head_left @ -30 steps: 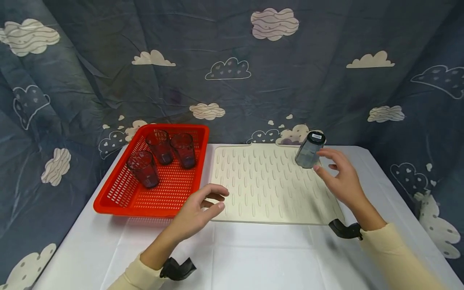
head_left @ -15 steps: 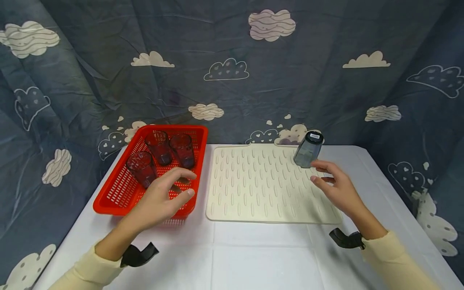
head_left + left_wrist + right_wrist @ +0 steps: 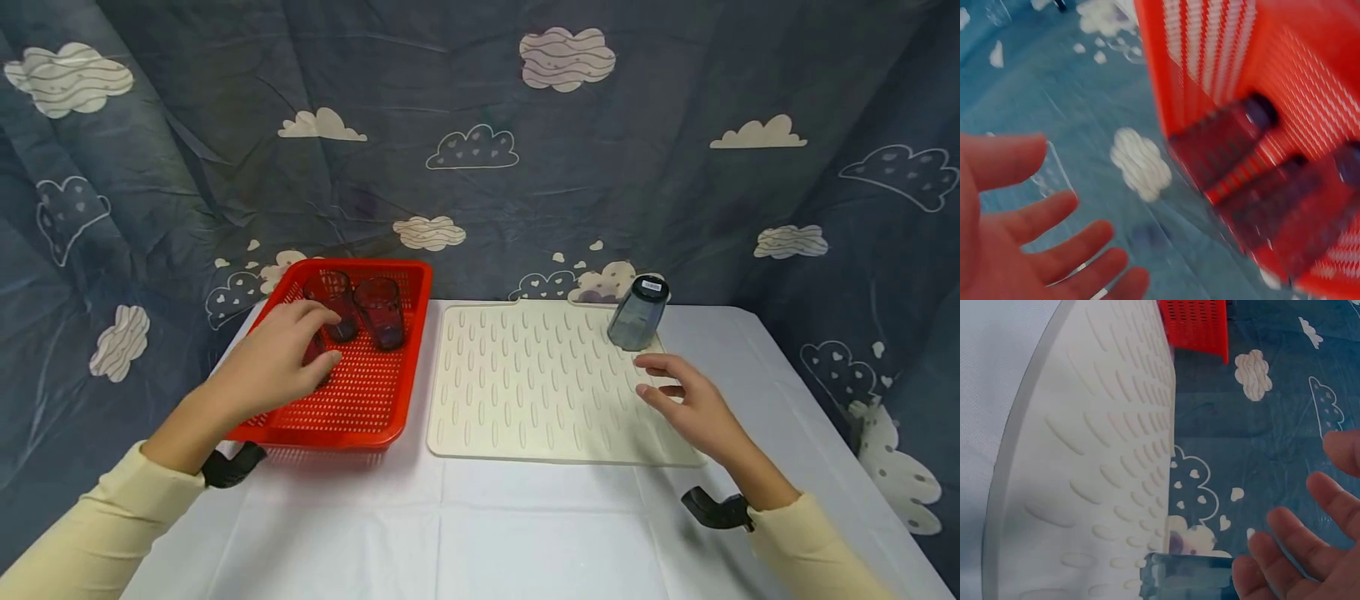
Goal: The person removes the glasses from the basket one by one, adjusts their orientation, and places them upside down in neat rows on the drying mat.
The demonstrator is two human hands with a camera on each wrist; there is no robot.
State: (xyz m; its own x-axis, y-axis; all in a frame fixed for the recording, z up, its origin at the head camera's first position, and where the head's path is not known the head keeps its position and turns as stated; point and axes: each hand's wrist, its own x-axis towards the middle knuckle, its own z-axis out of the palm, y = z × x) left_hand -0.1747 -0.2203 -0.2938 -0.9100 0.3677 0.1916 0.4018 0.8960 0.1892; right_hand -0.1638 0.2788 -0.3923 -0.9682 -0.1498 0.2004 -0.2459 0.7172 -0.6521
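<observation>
- While the cloud-print backdrop closes off the rear, we work on the white-covered table; both look unchanged over the last second.
- We find the ribbed mat flat in the middle of the table, in essentially the same position as before.
- We locate the red basket just left of the mat, likewise unmoved.
- We note the main change at the left hand: it has travelled from the mat's near-left corner to above the basket's left part. The left wrist view shows its fingers parted and the palm carrying nothing. We judge that the work on this side now centres on the basket's contents.
- We see the right hand slightly lower than before, released, with relaxed fingers just beside the overturned glass. We judge that this glass stands unsupported on the mat's far-right part, mouth down.
- We count three glasses in the basket: the rear-left glass, the rear-right glass and the front glass, which the left hand mostly hides in the head view. We cannot confirm contact there.
</observation>
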